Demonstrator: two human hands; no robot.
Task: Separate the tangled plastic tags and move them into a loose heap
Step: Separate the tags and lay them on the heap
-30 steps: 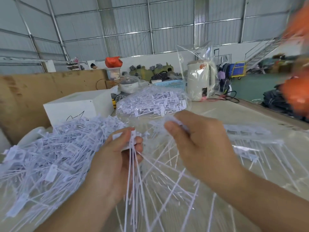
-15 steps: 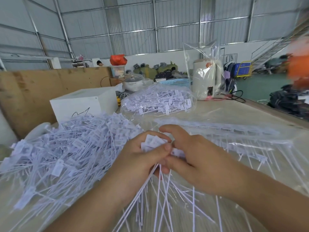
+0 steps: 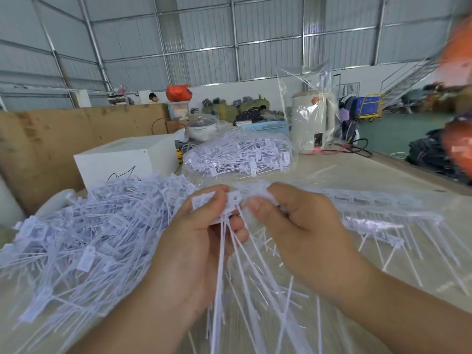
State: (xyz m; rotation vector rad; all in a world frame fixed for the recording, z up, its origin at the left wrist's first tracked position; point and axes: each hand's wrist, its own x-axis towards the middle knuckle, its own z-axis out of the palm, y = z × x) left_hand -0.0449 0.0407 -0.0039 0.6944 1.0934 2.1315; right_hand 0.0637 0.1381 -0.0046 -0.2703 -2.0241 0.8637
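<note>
Left hand (image 3: 201, 241) grips a bunch of thin white plastic tags (image 3: 231, 203) by their heads; right hand (image 3: 301, 226) pinches the same bunch alongside. Large loose heap of separated white tags (image 3: 84, 238) lies left of the hands. Joined strips (image 3: 378, 221) remain to the right: judged about halfway.

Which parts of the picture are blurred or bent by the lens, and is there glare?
Head view: the orange shape at the right edge is smeared by blur; the wall and roof beams bow from wide-angle distortion; the clear bag around the white appliance shows glare; both hands, left and right, and the tags they pinch stay fairly sharp.
</note>
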